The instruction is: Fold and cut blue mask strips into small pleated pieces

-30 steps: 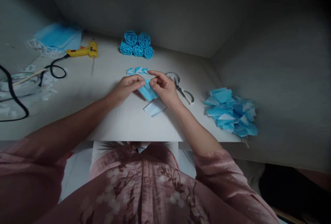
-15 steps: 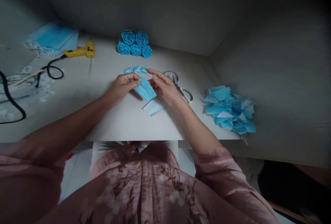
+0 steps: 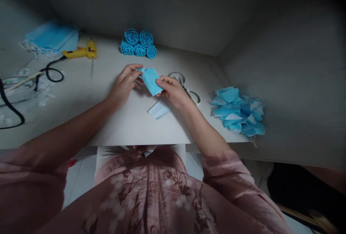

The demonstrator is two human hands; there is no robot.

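A light-blue rectangle of face-mask fabric [image 3: 151,82] is held up over the table. My right hand [image 3: 173,90] grips it at the right edge, thumb on the front and fingers behind. At its upper left corner, the thumb and index finger of my left hand [image 3: 123,84] pinch it, while the lower fingers hang loose. Below lies a second, paler mask piece [image 3: 159,110], flat on the table. Small folded blue pieces behind the held fabric are mostly hidden by it and my left fingers. Scissors [image 3: 193,96] with pale handles rest beside my right hand, partly covered by it.
Rolled blue roses [image 3: 140,43] are stacked at the back. On the left are a yellow glue gun [image 3: 88,50] with a black cord, a pile of blue masks [image 3: 51,37] and white scraps [image 3: 44,95]. Blue fabric flowers [image 3: 238,113] lie at the right table edge.
My right hand has closed on the fabric's right edge, where before its fingers were stretched out. My left grip has moved to the upper corner, and the piece has turned and risen slightly.
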